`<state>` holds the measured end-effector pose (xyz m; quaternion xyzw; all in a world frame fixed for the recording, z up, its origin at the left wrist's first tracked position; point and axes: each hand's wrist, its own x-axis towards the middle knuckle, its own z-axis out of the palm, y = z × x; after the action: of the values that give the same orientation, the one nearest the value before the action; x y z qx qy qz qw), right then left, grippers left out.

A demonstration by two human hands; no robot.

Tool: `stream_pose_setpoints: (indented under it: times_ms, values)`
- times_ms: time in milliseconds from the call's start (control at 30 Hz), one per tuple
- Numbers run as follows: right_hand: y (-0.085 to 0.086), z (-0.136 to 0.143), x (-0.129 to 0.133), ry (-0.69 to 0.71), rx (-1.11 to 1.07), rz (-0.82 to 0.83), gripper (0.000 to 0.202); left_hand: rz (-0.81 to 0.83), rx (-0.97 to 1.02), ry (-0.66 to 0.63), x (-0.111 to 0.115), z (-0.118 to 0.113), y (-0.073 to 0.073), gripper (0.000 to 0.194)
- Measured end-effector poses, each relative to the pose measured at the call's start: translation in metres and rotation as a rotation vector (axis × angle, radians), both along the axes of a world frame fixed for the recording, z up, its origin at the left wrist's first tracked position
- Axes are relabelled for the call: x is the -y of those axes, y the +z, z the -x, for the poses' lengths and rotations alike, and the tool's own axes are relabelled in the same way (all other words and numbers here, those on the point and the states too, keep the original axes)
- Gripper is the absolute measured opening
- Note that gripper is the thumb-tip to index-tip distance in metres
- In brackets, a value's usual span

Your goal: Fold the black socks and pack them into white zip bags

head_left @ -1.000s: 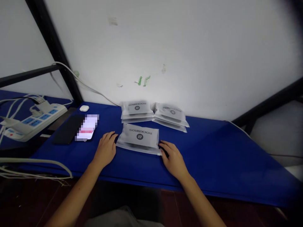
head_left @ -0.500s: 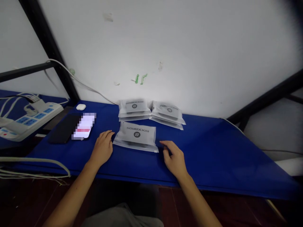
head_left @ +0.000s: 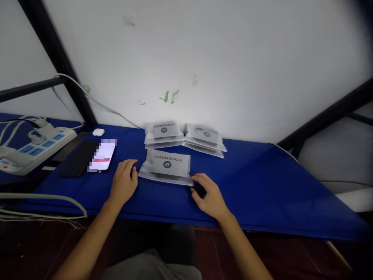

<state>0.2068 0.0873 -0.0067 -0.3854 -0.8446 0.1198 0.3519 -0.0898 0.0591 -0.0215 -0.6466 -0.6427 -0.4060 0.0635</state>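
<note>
- Front pouch (head_left: pixel 166 166): frosted, printed ROCKBROS with a round emblem; lies flat on the blue counter (head_left: pixel 256 194), its lettering upside down in the head view. It serves as the clock centre below.
- Right grip (head_left: pixel 207 193): at 4 o'clock, released, thumb and index finger spread apart; the index fingertip is at the pouch's slider corner, though whether it touches cannot be told.
- Left grip (head_left: pixel 124 182): at 8 o'clock, released and holding nothing, fingers loosely bent, just beside the pouch and apart from it.
- Rear-left pouches (head_left: pixel 164 131): layered at 12 o'clock, near the wall (head_left: pixel 233 70).
- Rear-right pouches (head_left: pixel 205 137): layered toward 2 o'clock, beside the former group, similarly printed.
- Phone (head_left: pixel 104 155): at 9 o'clock, screen lit and pixelated; a black slab (head_left: pixel 78 159) lies just beyond it.
- White case (head_left: pixel 98 132): small, at 10 o'clock.
- Power strip (head_left: pixel 43 149): at 9 o'clock, well apart, with plugs and cables attached.
</note>
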Motion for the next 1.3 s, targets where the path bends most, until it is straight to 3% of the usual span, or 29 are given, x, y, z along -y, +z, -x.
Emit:
stream_pose_setpoints:
  times_ms: [200,367,567,767,1033,1300]
  values:
    - [-0.005,0.001,-0.003,-0.018,0.021,-0.018,0.025,-0.103,-0.124,-0.15,0.005,-0.031,0.008,0.026]
    - [-0.009,0.0,-0.004,-0.022,0.033,-0.081,0.015,-0.051,-0.173,-0.353,0.004,-0.072,0.012,0.026]
    - [-0.009,0.001,-0.004,-0.011,0.025,-0.18,0.012,0.011,-0.183,-0.466,0.001,-0.105,0.014,0.021]
    - [-0.011,0.0,-0.006,-0.005,0.011,-0.197,0.014,-0.009,-0.255,-0.519,-0.005,-0.115,0.013,0.012]
    - [-0.011,-0.001,-0.005,0.006,0.029,-0.202,0.017,-0.038,-0.325,-0.518,-0.01,-0.117,0.012,0.015]
    - [-0.009,0.0,-0.004,-0.019,0.118,-0.245,0.02,-0.079,-0.558,-0.476,-0.012,-0.12,0.018,0.015]
